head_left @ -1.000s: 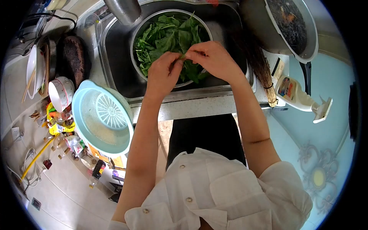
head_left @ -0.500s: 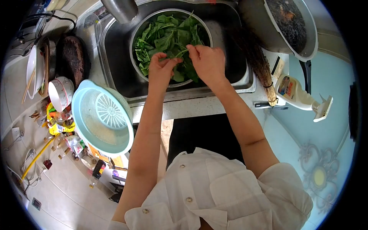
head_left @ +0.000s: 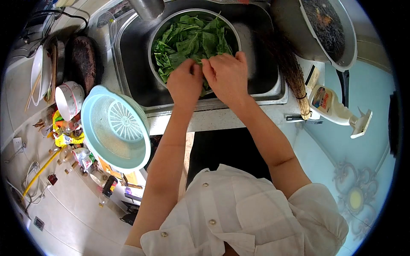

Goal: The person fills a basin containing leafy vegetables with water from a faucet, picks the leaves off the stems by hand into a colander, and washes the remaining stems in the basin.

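Note:
A round metal bowl (head_left: 150,52) stands in the sink (head_left: 259,72), heaped with green leafy vegetables (head_left: 190,42). Over its near side, my left hand (head_left: 184,83) and my right hand (head_left: 228,77) are close together with fingers curled in. Both are closed on leafy greens, though the pinched pieces are mostly hidden by the fingers. Some leaves show below and between the hands.
Left of the sink, a light blue colander (head_left: 99,143) sits near a patterned bowl (head_left: 69,101). A straw brush (head_left: 294,79), a spray bottle (head_left: 326,101) and a large blackened pot (head_left: 294,30) are on the right. The faucet (head_left: 147,7) reaches over the sink.
My hands have come closer together, and the left has turned so its back faces up. The green stem visible between the fingers before is now hidden. The view has shifted slightly.

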Tool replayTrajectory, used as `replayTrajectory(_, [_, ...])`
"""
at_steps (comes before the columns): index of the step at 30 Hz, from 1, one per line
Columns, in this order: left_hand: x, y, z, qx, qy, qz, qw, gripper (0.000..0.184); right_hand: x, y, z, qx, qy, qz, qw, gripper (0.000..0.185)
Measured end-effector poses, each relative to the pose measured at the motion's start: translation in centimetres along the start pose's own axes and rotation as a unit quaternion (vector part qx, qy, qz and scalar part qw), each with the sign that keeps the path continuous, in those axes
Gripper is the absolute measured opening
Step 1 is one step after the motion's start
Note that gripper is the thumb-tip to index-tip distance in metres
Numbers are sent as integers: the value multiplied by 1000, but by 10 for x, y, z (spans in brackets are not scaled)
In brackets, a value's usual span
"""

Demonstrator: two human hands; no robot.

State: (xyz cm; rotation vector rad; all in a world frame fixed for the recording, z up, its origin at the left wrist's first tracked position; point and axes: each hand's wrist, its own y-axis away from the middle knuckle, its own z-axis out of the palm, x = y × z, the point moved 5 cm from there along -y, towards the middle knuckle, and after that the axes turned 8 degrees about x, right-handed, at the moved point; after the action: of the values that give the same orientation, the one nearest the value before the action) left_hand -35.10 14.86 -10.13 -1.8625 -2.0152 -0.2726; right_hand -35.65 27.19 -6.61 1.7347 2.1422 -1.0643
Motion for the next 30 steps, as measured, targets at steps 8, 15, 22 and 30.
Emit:
replayTrajectory(8, [-65,-10,6,-78,153,-226,959,29,35,11,24,-26,71,-6,997,11])
replayTrajectory(15, [-83,-5,20,-39,115,-206,971,30,78,-34,76,-71,83,59,992,25])
replayTrajectory(22, [-69,3,21,-33,163,-213,963,28,73,-59,139,-223,110,34,968,26])
replayTrajectory(30, [-51,-13,11,11,182,-142,973,26,74,-58,148,-150,91,123,977,13])
